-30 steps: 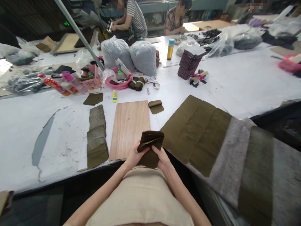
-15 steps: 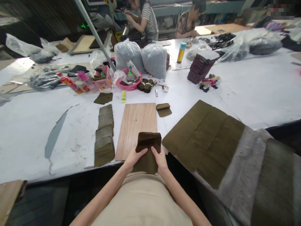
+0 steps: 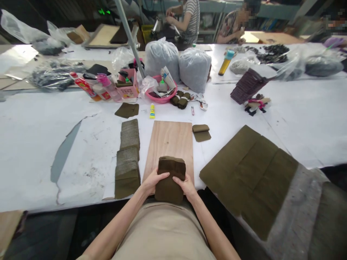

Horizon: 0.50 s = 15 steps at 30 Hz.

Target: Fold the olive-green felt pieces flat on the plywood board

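Between my two hands is a folded olive-brown fabric piece [image 3: 170, 189], its darker flap at the top. My left hand [image 3: 154, 181] grips its left edge, thumb on the front face. On the opposite edge my right hand [image 3: 187, 185] grips it the same way. The piece is held over the near end of a wooden board [image 3: 173, 139]. Left of the board lies a row of overlapping olive fabric pieces [image 3: 127, 162]. A small folded olive piece [image 3: 202, 133] rests by the board's right side.
Large olive fabric sheets [image 3: 249, 173] spread at the right. Behind the board are a yellow tube [image 3: 152, 111], a pink basket [image 3: 162, 98], bottles [image 3: 104, 86] and stuffed plastic bags [image 3: 162, 59]. A slanted metal pole [image 3: 130, 36] rises there. Two people sit across the table.
The view has shifted, so the table's things appear further right. The held piece now faces me flatter, its front more fully seen; both hands keep their grip.
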Each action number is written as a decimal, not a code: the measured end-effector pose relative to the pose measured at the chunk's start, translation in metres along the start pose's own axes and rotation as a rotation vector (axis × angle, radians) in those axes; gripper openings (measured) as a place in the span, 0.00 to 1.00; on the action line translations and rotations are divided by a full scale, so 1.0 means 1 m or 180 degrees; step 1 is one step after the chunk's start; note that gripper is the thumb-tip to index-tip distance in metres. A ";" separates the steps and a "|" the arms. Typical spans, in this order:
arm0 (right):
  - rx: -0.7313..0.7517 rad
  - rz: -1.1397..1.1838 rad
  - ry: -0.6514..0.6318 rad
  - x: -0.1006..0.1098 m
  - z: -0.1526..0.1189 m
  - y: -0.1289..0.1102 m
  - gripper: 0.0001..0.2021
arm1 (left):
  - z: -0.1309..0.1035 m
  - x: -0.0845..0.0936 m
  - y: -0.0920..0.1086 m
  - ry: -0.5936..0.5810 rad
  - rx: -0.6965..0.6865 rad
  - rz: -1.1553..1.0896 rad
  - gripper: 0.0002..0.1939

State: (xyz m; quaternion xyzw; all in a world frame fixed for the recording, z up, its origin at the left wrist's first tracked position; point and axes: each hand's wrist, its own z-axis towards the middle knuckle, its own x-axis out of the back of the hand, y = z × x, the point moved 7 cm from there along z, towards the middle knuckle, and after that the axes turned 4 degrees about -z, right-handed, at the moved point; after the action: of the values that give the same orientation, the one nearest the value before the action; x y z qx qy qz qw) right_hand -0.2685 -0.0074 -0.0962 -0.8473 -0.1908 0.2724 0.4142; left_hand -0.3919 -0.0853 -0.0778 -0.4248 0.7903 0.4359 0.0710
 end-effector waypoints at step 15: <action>0.0680 -0.1347 0.0168 -0.055 0.061 -0.013 0.17 | 0.050 0.060 0.027 0.0294 -0.0089 0.0100 0.25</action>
State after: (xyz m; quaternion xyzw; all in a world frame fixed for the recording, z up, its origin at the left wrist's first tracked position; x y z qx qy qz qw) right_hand -0.3504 0.0066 -0.0996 -0.7466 -0.3233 0.1759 0.5542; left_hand -0.4626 -0.0776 -0.1202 -0.4329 0.7931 0.4279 0.0216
